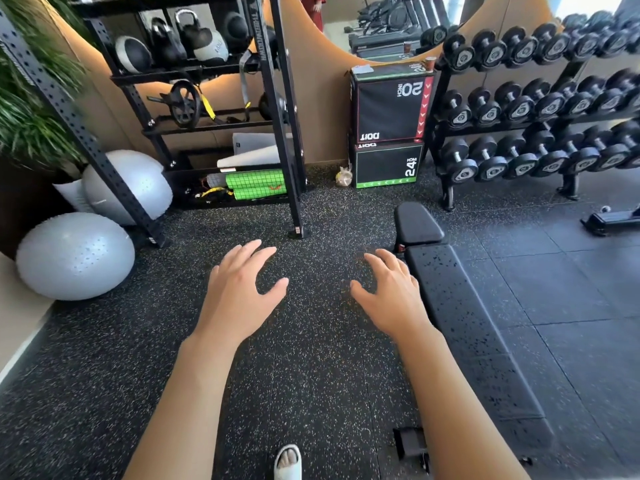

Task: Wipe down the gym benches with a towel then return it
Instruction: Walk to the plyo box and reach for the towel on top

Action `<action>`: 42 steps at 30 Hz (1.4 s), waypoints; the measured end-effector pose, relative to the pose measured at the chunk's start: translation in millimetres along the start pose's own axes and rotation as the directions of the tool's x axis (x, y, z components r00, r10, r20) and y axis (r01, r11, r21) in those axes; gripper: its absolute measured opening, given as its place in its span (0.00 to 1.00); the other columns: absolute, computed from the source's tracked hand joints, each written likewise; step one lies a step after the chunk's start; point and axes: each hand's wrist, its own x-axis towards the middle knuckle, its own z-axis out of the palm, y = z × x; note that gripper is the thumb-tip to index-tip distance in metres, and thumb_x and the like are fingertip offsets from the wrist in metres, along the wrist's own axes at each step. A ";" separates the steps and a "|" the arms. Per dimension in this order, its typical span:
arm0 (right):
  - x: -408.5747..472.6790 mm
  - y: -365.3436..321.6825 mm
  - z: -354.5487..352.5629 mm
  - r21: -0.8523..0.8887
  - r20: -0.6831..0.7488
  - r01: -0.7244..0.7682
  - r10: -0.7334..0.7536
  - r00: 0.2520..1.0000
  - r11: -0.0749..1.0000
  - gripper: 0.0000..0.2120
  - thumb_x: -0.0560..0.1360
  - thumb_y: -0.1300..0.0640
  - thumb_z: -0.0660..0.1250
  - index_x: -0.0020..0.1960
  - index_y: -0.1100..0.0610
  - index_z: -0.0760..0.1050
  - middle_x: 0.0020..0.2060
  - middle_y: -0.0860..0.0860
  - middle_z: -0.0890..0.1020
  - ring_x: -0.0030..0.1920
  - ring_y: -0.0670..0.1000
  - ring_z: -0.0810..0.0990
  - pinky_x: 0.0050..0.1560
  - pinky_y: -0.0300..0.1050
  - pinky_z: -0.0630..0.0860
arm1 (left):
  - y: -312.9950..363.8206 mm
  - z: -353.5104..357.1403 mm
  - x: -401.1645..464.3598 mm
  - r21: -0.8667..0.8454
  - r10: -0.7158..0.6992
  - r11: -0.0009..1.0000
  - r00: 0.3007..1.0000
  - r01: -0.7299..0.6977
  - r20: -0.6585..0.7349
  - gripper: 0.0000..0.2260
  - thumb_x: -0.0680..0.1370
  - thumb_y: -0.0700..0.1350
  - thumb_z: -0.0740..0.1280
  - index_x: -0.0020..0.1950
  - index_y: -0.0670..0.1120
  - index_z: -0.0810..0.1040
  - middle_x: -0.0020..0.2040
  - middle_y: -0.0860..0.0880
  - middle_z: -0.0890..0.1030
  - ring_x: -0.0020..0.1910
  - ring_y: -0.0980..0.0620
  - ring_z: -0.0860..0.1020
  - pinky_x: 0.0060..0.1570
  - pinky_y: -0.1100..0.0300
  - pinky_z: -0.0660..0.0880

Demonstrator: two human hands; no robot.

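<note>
At the bottom edge, one foot in a white open-toe slipper (287, 462) stands on the speckled rubber floor (311, 358). Both forearms extend forward above this floor. The left hand (239, 289) is palm down with fingers spread and holds nothing; the right hand (388, 289) is in the same condition, fingers spread and empty. No towel can be seen in the frame. Just to the right of the right hand lies one black gym bench (464, 323), running from the near right toward a separate angled head pad at its far end; its long pad carries a speckled pattern. A second bench (609, 220) is only partly in view at the right edge. At left, two grey exercise balls (74, 256) rest on the floor beside a black perforated upright. Beyond the hands stands a black storage rack (277, 98) holding kettlebells, medicine balls, one ab wheel and green foam rollers. Against the far wall, two plyo boxes (388, 133) are stacked; the upper one reads "20 INCH", the lower "24 INCH", both printed sideways or inverted, with a brand mark that is not reliably legible. At right, a dumbbell rack (540, 109) carries three tiers of black dumbbells.
</note>
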 end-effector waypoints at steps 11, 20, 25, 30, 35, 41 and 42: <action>99.6 -12.2 21.7 -0.063 -0.040 -0.085 0.083 0.996 0.994 0.32 0.78 0.37 0.63 0.79 0.48 0.64 0.79 0.46 0.62 0.78 0.51 0.58 0.76 0.60 0.59 | -48.8 25.0 120.8 -0.073 0.077 0.995 0.996 -0.075 0.035 0.27 0.80 0.63 0.63 0.78 0.58 0.66 0.81 0.57 0.63 0.81 0.52 0.57 0.79 0.42 0.59; 190.1 -73.4 45.8 -0.074 -0.075 -0.088 0.083 0.994 0.993 0.33 0.78 0.37 0.62 0.80 0.48 0.62 0.80 0.47 0.60 0.80 0.51 0.56 0.78 0.62 0.59 | -111.9 12.4 212.8 -0.116 0.097 0.989 0.995 -0.093 0.027 0.28 0.80 0.63 0.64 0.79 0.58 0.66 0.81 0.56 0.63 0.81 0.51 0.57 0.78 0.39 0.59; 223.5 -91.3 60.2 -0.096 -0.103 -0.103 0.093 0.990 0.990 0.32 0.78 0.36 0.61 0.79 0.47 0.63 0.79 0.46 0.61 0.79 0.50 0.57 0.77 0.60 0.58 | -136.8 12.2 252.7 -0.143 0.120 0.983 0.993 -0.116 0.021 0.28 0.79 0.63 0.64 0.79 0.57 0.66 0.81 0.56 0.63 0.81 0.51 0.58 0.78 0.39 0.59; 249.2 -87.1 59.8 -0.134 -0.105 -0.120 0.106 0.989 0.984 0.32 0.77 0.36 0.60 0.78 0.46 0.64 0.79 0.46 0.61 0.79 0.51 0.57 0.76 0.60 0.59 | -139.5 22.0 285.9 -0.195 0.127 0.974 0.992 -0.119 0.028 0.28 0.80 0.62 0.65 0.79 0.57 0.67 0.81 0.56 0.63 0.81 0.51 0.58 0.78 0.38 0.59; 281.1 -66.3 54.8 -0.147 -0.109 -0.140 0.125 0.986 0.979 0.33 0.77 0.36 0.60 0.79 0.47 0.63 0.79 0.45 0.61 0.78 0.49 0.57 0.76 0.59 0.59 | -126.5 38.9 322.0 -0.211 0.139 0.969 0.990 -0.129 0.034 0.28 0.80 0.62 0.64 0.79 0.57 0.66 0.81 0.55 0.63 0.81 0.50 0.58 0.78 0.38 0.59; 340.3 -24.4 38.5 -0.139 -0.088 -0.130 0.119 0.989 0.982 0.32 0.78 0.36 0.61 0.78 0.46 0.63 0.79 0.46 0.62 0.78 0.50 0.57 0.76 0.60 0.59 | -91.9 64.5 375.6 -0.195 0.130 0.973 0.991 -0.121 0.037 0.29 0.79 0.63 0.63 0.79 0.58 0.66 0.81 0.56 0.63 0.81 0.51 0.58 0.78 0.37 0.59; 351.7 -16.3 33.8 -0.135 -0.091 -0.126 0.114 0.989 0.983 0.32 0.78 0.36 0.61 0.78 0.46 0.64 0.79 0.46 0.62 0.78 0.50 0.58 0.75 0.60 0.59 | -83.8 68.4 386.2 -0.189 0.129 0.975 0.991 -0.119 0.039 0.28 0.79 0.63 0.63 0.79 0.58 0.66 0.81 0.56 0.63 0.81 0.51 0.58 0.78 0.37 0.59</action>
